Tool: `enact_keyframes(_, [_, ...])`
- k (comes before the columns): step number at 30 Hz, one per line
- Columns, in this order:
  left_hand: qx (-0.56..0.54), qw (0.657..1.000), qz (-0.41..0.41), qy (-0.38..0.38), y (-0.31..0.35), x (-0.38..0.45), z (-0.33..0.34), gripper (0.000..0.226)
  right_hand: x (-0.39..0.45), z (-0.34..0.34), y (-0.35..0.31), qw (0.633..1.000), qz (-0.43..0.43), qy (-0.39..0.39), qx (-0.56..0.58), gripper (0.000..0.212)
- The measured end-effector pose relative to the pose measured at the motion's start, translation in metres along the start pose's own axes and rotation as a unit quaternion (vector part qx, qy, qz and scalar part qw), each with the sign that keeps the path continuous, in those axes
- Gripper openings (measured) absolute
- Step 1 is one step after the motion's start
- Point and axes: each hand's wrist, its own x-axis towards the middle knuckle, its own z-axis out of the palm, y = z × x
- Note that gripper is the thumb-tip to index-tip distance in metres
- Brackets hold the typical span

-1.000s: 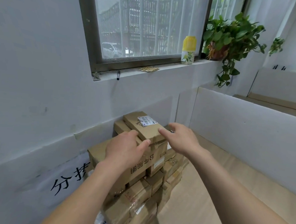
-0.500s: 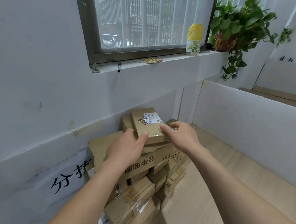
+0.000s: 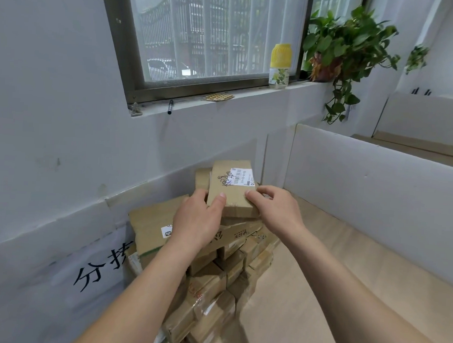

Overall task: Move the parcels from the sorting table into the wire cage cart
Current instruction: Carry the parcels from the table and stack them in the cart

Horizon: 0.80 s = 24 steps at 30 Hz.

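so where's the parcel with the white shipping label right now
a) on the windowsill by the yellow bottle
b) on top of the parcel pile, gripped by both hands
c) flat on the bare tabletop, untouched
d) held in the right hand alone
b: the labelled parcel sits atop the pile of parcels, with the left hand gripping its left side and the right hand its right near corner.

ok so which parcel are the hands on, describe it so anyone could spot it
Below the window, a heap of brown cardboard parcels is piled against the white wall. The flat brown cardboard parcel lies at the very top, the left hand and right hand gripping its near corners. Unlike its neighbours, it shows a white barcode label beside black scribbled marks.
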Motion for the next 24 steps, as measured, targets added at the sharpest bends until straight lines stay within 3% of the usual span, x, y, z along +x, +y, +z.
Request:
enact_keyframes(2, [-0.007,1.0,0.013,-0.005,0.008,-0.01,0.007,0.035,-0.011,-0.013,0.006,1.0,0.011,0.02,-0.004,0.06])
enact_keyframes(4, [-0.011,0.999,0.032,-0.014,0.016,-0.021,0.017,0.041,-0.027,-0.029,0.016,0.999,0.025,0.037,-0.001,0.068])
enact_keyframes(11, [-0.036,0.993,0.073,-0.082,0.034,-0.074,0.066,0.065,-0.088,-0.078,0.066,0.995,0.062,0.083,0.011,0.043])
enact_keyframes(14, [-0.033,0.99,0.068,-0.117,0.028,-0.099,0.096,0.056,-0.119,-0.089,0.094,0.991,0.093,0.091,0.011,0.045])
enact_keyframes(18, [-0.041,0.985,0.049,-0.163,0.005,-0.141,0.134,0.039,-0.169,-0.087,0.138,0.987,0.132,0.086,-0.008,0.019])
enact_keyframes(20, [-0.046,0.981,0.04,-0.183,-0.013,-0.165,0.148,0.028,-0.194,-0.078,0.162,0.985,0.154,0.073,-0.012,0.023])
enact_keyframes(24, [-0.037,0.969,0.0,-0.243,-0.059,-0.211,0.172,0.034,-0.239,-0.051,0.209,0.976,0.212,0.026,-0.048,0.039])
